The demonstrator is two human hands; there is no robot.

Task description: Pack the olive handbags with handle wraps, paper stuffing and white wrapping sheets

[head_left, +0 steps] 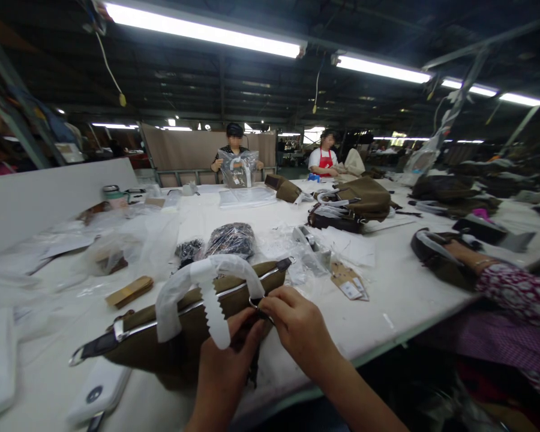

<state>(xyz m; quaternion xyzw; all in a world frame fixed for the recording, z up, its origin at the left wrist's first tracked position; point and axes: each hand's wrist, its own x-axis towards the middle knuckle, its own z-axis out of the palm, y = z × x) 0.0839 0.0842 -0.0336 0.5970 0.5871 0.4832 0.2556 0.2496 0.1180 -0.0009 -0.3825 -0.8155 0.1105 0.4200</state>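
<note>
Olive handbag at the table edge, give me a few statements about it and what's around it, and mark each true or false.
1. Both hands, left hand and right hand, are on the olive handbag. True.
2. The bag's handle is bare. False: it is wrapped in white foam.
3. Hang tags lie right of the bag. True.
4. The white table holds only this bag. False: more handbags lie farther back.
</note>
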